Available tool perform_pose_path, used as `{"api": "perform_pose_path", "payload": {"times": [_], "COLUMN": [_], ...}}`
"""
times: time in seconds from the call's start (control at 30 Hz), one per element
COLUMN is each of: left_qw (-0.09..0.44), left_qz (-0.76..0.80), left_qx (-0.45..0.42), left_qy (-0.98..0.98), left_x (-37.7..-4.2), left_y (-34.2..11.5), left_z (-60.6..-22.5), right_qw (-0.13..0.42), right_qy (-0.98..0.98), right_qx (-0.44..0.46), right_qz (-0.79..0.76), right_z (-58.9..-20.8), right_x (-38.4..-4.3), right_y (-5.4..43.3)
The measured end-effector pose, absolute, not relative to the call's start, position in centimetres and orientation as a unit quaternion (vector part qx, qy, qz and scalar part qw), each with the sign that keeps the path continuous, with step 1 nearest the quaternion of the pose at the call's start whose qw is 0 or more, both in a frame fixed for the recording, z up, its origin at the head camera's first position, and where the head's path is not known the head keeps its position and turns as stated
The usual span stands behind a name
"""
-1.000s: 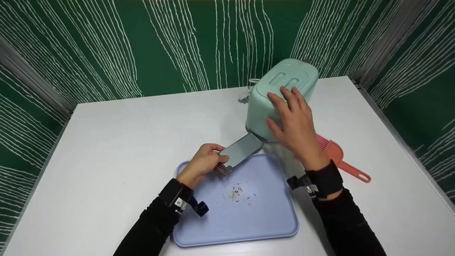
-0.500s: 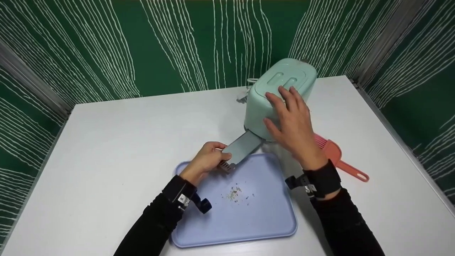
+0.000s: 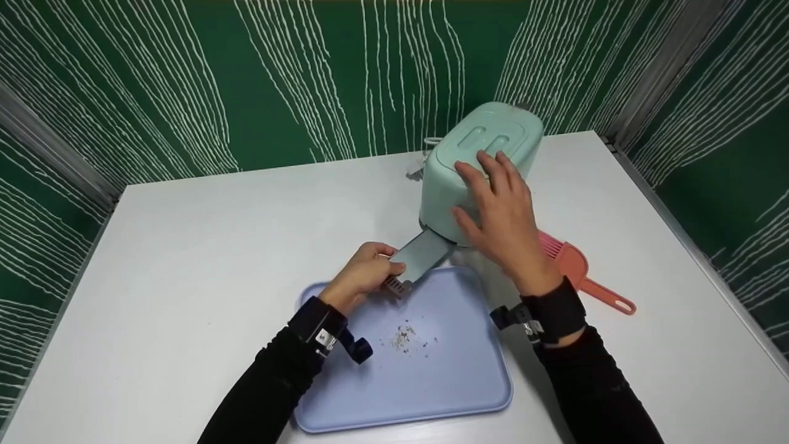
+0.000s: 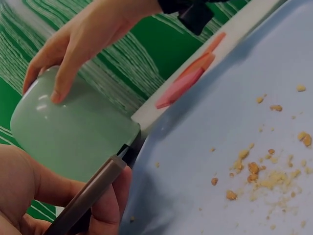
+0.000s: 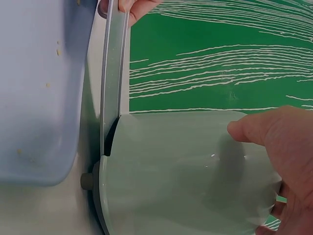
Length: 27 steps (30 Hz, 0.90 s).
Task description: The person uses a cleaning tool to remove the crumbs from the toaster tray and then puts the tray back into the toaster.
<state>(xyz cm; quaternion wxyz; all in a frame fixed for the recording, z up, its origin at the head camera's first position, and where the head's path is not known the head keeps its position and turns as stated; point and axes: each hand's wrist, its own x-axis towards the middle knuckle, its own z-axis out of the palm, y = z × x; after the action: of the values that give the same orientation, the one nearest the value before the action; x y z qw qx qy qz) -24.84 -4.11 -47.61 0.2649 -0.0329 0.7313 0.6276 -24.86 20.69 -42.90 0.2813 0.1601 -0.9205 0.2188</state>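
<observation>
A mint-green toaster [image 3: 453, 191] stands at the back right of the white table, its lid on. My right hand [image 3: 502, 216] holds its upper near end, thumb on the side wall and fingers bent over the top edge. In the right wrist view, the thumb [image 5: 252, 128] presses the toaster's wall. My left hand [image 3: 363, 271] pinches the slotted outer end of a flat grey crumb tray [image 3: 422, 253] between thumb and fingers. The crumb tray's far end is hidden inside the slot at the toaster's base, as the right wrist view shows.
A blue serving tray [image 3: 456, 394] lies in front, with brown and yellow crumbs [image 3: 404, 338] scattered on it. A coral brush [image 3: 570, 265] rests to the right of the toaster. Behind the toaster are a white cord and plug [image 3: 416, 169]. A green panel with white lines borders the table.
My left hand has moved slightly up and right, and the crumb tray's far end has gone from the toaster's lower edge into its base. The right hand keeps its hold on the toaster.
</observation>
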Motion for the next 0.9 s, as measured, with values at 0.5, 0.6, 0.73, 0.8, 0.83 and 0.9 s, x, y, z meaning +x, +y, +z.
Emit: {"api": "perform_pose_path", "payload": {"times": [0.5, 0.6, 0.73, 0.8, 0.83, 0.9], "left_qw": [0.265, 0.263, 0.258, 0.253, 0.251, 0.247], "left_qz": [0.639, 0.619, 0.567, 0.53, 0.511, 0.476], "left_qx": [-0.05, -0.05, -0.027, -0.008, 0.002, 0.021], "left_qy": [0.72, 0.739, 0.782, 0.809, 0.822, 0.844], "left_x": [-24.8, -24.9, -25.2, -25.4, -25.5, -25.7], "left_y": [-3.4, -3.1, -2.9, -3.0, -3.0, -3.0], "left_z": [-47.4, -47.1, -46.6, -46.3, -46.2, -45.9], "right_qw": [0.264, 0.263, 0.265, 0.265, 0.265, 0.265], "right_qy": [-0.927, -0.927, -0.927, -0.927, -0.927, -0.927], "right_qx": [0.155, 0.156, 0.157, 0.156, 0.156, 0.156], "right_qz": [0.216, 0.216, 0.216, 0.215, 0.214, 0.214], "right_z": [-42.8, -42.7, -42.7, -42.7, -42.7, -42.7], "right_x": [-24.9, -24.8, -24.8, -24.8, -24.7, -24.7], "right_y": [20.6, 20.5, 20.5, 20.5, 20.5, 20.5]}}
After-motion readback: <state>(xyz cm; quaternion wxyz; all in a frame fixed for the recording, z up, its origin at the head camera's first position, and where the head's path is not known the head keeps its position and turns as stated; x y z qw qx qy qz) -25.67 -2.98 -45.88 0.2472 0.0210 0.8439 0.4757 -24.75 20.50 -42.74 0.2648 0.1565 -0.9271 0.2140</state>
